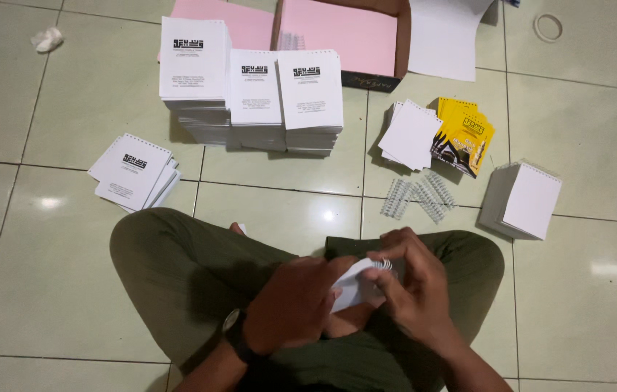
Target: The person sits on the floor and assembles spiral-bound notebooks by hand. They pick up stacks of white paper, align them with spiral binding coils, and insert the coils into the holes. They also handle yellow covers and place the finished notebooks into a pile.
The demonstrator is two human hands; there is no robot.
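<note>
Left hand [290, 305] and right hand [413, 287] together clamp a small white paper notepad [352, 287]. The right fingers seemingly pinch its silver wire coil [383, 265]. A misaligned coil could skip holes.

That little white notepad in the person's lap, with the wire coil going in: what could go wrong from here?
1. The wire coil may miss holes, since both the left hand and right hand cover most of the notepad.
2. Loose sheets might slip out of line.
3. The spare coils lie close to the knee and could get knocked.
</note>
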